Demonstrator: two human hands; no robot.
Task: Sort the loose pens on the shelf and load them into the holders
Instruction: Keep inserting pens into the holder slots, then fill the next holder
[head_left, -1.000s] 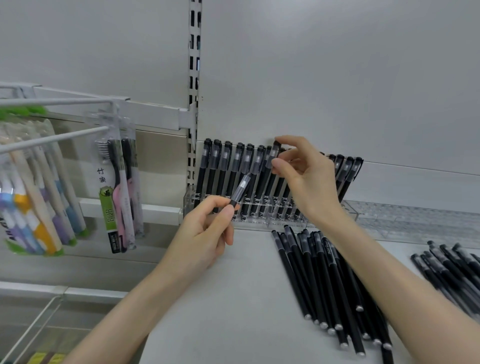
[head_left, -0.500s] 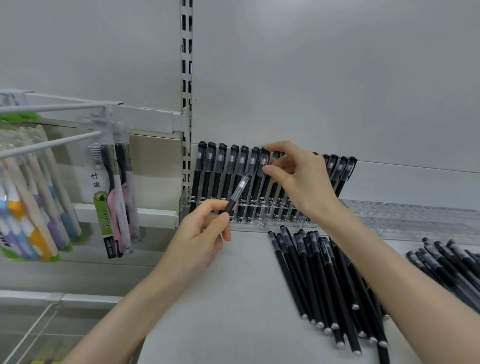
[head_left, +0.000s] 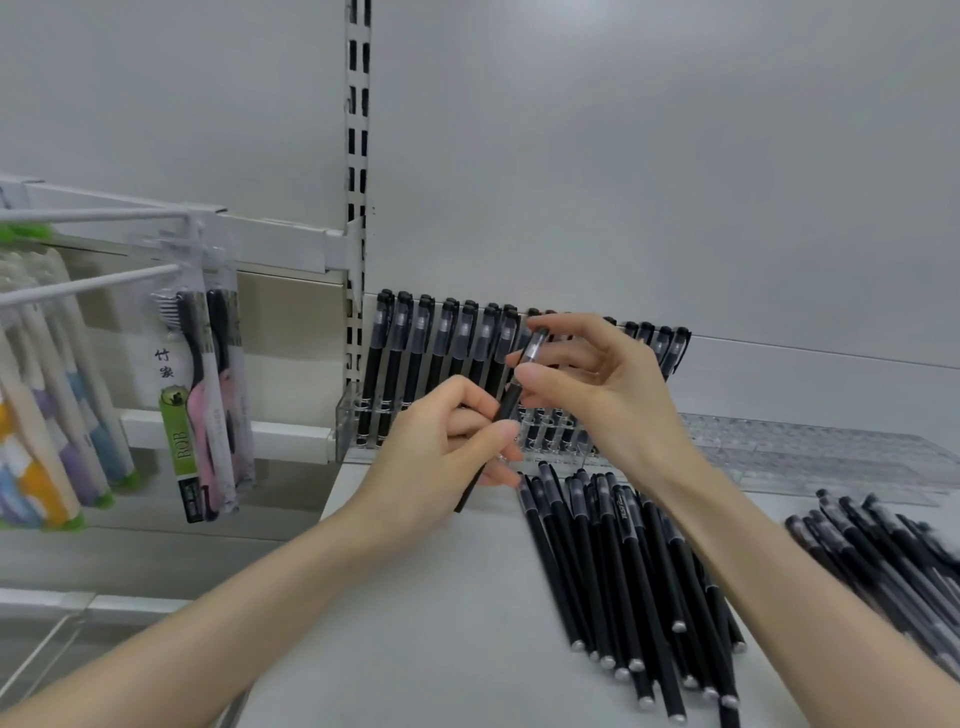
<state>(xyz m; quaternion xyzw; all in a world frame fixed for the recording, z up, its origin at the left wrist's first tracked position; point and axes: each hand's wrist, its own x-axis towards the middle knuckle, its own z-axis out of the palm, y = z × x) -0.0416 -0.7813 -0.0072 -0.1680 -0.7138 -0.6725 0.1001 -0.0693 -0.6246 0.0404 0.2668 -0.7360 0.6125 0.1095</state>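
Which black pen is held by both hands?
The slanted pen: the left hand grips its barrel, the right hand pinches its clear top. The rest stand in the holder or lie on the shelf.

The left hand (head_left: 436, 457) covers the middle of the pen (head_left: 511, 400) it grips — only the capped top and a dark end below the palm show. The right hand (head_left: 608, 395), pinching the cap, hides the middle of the clear holder (head_left: 347, 421) and part of the row of pens (head_left: 395, 353) standing in it. Its forearm crosses the near pile (head_left: 597, 561), which runs off the bottom edge. The far pile (head_left: 872, 540) is blurred and cut by the right edge — the toothbrushes (head_left: 47, 415) by the left.
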